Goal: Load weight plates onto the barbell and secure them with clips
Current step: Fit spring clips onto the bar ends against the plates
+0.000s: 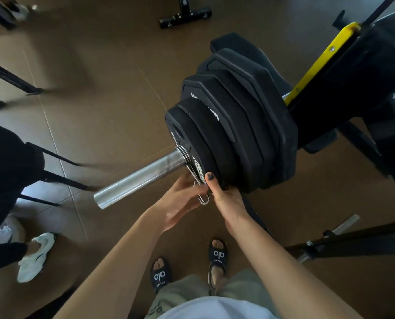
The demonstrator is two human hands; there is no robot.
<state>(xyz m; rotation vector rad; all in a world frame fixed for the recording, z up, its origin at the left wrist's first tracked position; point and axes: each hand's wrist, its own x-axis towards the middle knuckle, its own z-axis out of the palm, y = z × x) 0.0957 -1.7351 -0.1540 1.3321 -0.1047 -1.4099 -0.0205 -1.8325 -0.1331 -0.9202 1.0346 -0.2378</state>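
Your right hand (224, 194) wraps the lower edge of the outermost weight plate (198, 143), thumb pressed on its face. Your left hand (180, 199) pinches the handles of a spring clip (191, 166), which sits on the steel barbell sleeve (136, 178) against the black plate stack (249, 125) beside a yellow-trimmed rack (318, 65).

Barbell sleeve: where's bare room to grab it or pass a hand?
The sleeve is bare from its free end up to the spring clip. Crowded at the clip's handles: both hands, left and right, meet under the plates.
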